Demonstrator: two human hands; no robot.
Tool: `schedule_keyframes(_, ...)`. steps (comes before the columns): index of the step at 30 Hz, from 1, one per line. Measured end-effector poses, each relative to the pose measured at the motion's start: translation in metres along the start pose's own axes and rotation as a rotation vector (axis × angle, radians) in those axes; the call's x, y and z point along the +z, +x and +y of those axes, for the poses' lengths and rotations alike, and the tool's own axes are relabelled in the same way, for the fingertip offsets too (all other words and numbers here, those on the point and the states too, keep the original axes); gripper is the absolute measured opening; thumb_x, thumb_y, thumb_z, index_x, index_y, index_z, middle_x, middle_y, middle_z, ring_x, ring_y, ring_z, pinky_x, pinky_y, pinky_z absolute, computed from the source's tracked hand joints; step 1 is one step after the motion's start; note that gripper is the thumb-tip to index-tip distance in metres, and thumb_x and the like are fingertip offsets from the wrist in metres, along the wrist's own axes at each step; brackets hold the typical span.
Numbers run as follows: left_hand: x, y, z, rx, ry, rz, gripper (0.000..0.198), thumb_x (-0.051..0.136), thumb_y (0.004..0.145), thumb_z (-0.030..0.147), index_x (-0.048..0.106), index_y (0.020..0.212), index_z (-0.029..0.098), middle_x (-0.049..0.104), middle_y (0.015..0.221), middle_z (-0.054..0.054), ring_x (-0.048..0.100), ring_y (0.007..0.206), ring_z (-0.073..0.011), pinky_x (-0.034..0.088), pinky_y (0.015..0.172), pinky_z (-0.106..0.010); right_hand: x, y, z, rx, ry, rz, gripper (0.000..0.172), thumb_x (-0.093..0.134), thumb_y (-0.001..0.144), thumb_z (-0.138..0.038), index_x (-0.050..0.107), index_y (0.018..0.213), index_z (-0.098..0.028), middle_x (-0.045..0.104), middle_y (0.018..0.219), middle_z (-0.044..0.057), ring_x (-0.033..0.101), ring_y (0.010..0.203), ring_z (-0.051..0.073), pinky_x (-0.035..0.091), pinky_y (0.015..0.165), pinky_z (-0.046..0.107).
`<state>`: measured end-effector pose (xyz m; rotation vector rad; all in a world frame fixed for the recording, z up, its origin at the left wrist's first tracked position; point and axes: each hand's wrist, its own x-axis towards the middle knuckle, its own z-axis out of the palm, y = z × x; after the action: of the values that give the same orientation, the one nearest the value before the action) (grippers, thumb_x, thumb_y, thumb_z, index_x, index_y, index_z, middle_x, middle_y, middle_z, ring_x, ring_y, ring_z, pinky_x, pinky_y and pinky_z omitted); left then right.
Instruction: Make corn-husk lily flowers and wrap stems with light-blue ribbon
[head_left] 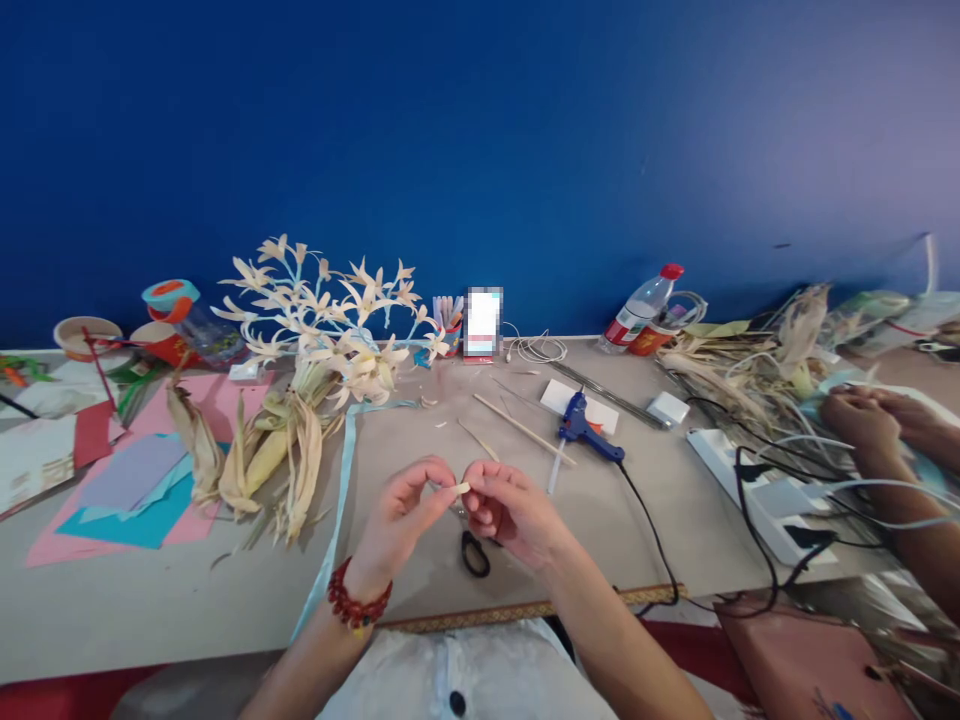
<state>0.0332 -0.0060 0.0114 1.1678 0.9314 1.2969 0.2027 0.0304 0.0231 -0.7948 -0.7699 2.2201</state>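
Note:
A small pale yellow strip [460, 489] is pinched between my two hands above the table. My left hand [409, 518], with a red bead bracelet at its wrist, has thumb and forefinger closed on its left end. My right hand [514, 508] grips the other end, its remaining fingers curled. Scissors with a black handle [475, 556] lie just below, their upper part hidden behind my hands. A thin wooden stick [517, 425] and a blue glue gun [589, 430] rest beyond my right hand.
Husk flowers [360, 345] and corn husks [262, 460] stand and lie at left, beside coloured paper [135, 490]. A light blue ribbon [343, 480] runs to the front edge. At right are a power strip [750, 500], cables, a bottle [637, 310] and another person's hands [862, 420].

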Motion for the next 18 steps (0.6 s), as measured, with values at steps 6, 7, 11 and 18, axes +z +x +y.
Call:
schedule_keyframes(6, 0.003, 0.001, -0.001, -0.081, -0.198, -0.074, 0.013, 0.060, 0.087, 0.020, 0.060, 0.075, 0.018, 0.052, 0.075, 0.000, 0.049, 0.077, -0.0148, 0.038, 0.074, -0.028, 0.001, -0.001, 0.000, -0.028, -0.136, -0.026, 0.021, 0.076, 0.073, -0.030, 0.061, 0.069, -0.016, 0.062, 0.059, 0.000, 0.045, 0.044, 0.006, 0.030, 0.039, 0.015)
schedule_keyframes(7, 0.003, 0.001, 0.000, -0.091, -0.238, -0.085, 0.013, 0.060, 0.087, 0.020, 0.060, 0.075, 0.017, 0.051, 0.074, 0.000, 0.048, 0.077, -0.0149, 0.037, 0.073, -0.027, -0.001, 0.000, 0.000, -0.032, -0.140, -0.036, 0.019, 0.076, 0.073, -0.028, 0.061, 0.069, -0.016, 0.061, 0.058, -0.001, 0.044, 0.043, 0.006, 0.029, 0.038, 0.015)
schedule_keyframes(11, 0.002, 0.002, 0.000, -0.082, -0.423, -0.087, 0.015, 0.059, 0.086, 0.021, 0.058, 0.071, 0.018, 0.049, 0.071, 0.000, 0.047, 0.076, -0.0159, 0.039, 0.079, -0.031, -0.012, 0.004, 0.001, -0.075, -0.016, -0.056, 0.017, 0.071, 0.074, -0.026, 0.059, 0.066, -0.016, 0.052, 0.054, -0.004, 0.036, 0.040, 0.004, 0.026, 0.037, 0.015)
schedule_keyframes(18, -0.005, 0.003, -0.015, -0.132, -0.114, -0.084, 0.015, 0.063, 0.085, 0.026, 0.059, 0.074, 0.017, 0.049, 0.072, 0.001, 0.043, 0.073, -0.0142, 0.034, 0.069, -0.025, -0.014, 0.000, -0.008, -0.336, -0.688, -0.004, 0.020, 0.074, 0.079, -0.034, 0.068, 0.091, -0.019, 0.064, 0.081, 0.001, 0.055, 0.070, 0.013, 0.043, 0.063, 0.023)
